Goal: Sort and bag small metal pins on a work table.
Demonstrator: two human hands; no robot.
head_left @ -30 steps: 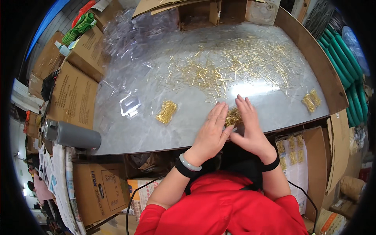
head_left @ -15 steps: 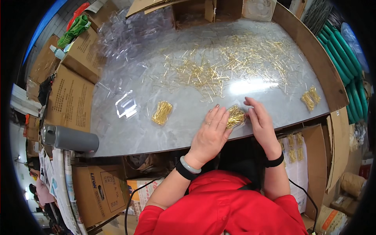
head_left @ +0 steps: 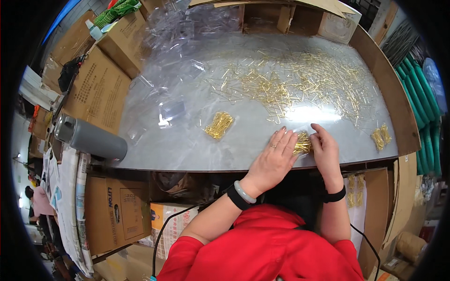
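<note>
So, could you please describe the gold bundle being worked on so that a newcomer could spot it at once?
Start at the grey table and follow its near edge toward the right. There the left hand and right hand press together on a small bundle of gold pins. Unlike the bundle lying alone further left and the pair by the right rim, it sits between the fingers.

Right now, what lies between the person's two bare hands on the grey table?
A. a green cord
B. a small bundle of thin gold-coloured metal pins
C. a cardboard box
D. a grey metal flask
B: the small bundle of thin gold-coloured metal pins sits pressed between the left hand and right hand near the table's front edge.
</note>
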